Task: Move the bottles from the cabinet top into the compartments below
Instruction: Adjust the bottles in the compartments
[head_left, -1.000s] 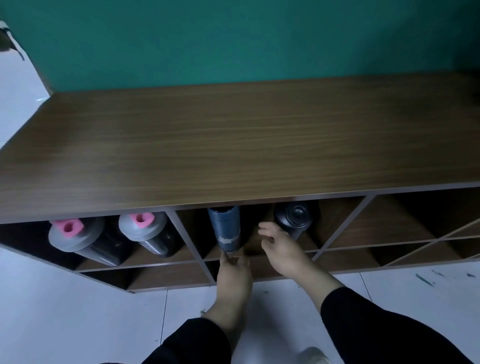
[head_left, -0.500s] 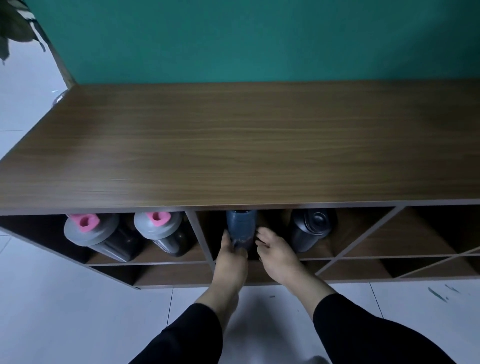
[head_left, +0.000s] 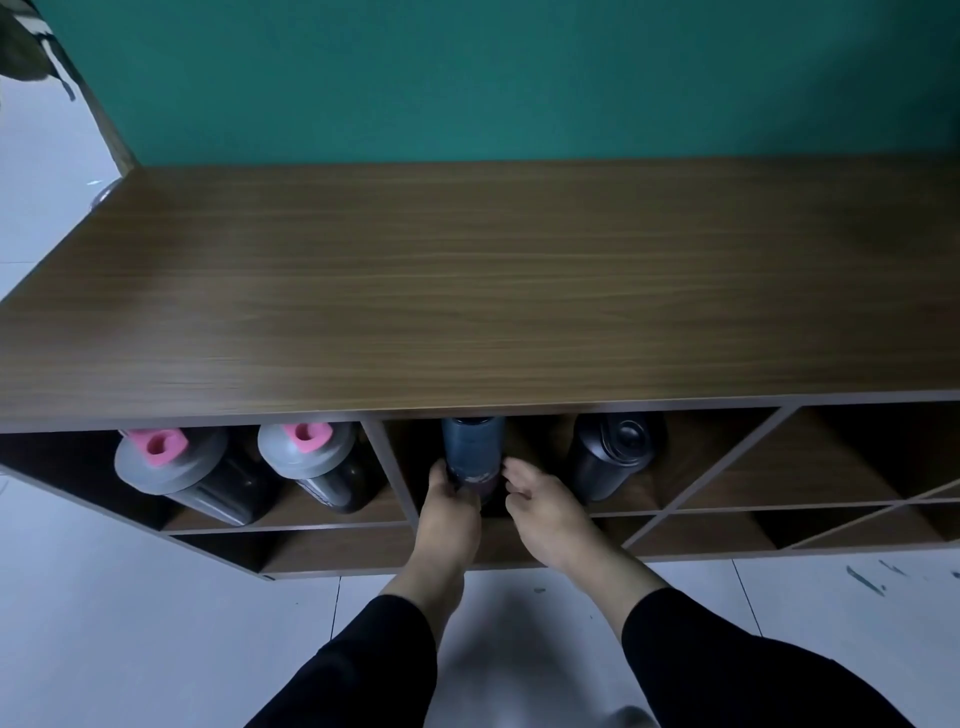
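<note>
Nearest are two black sleeves above the pale floor (head_left: 130, 649). The left hand (head_left: 449, 512) has its fingers curled around the lower end of the blue bottle (head_left: 472, 452), and it seems to hold it. The right hand (head_left: 545, 506) is just beside the bottle with loosely spread fingers; whether it touches the bottle I cannot tell. The blue bottle stands in the middle compartment, next to a black bottle (head_left: 610, 457). In the left compartment lie two grey bottles with pink caps (head_left: 171, 467). Behind, the cabinet top (head_left: 467, 291) has no bottles on it, before a green wall (head_left: 467, 78). I judge this is the last placing step. Next the hands should let go gently, so that the bottle does not tip.
</note>
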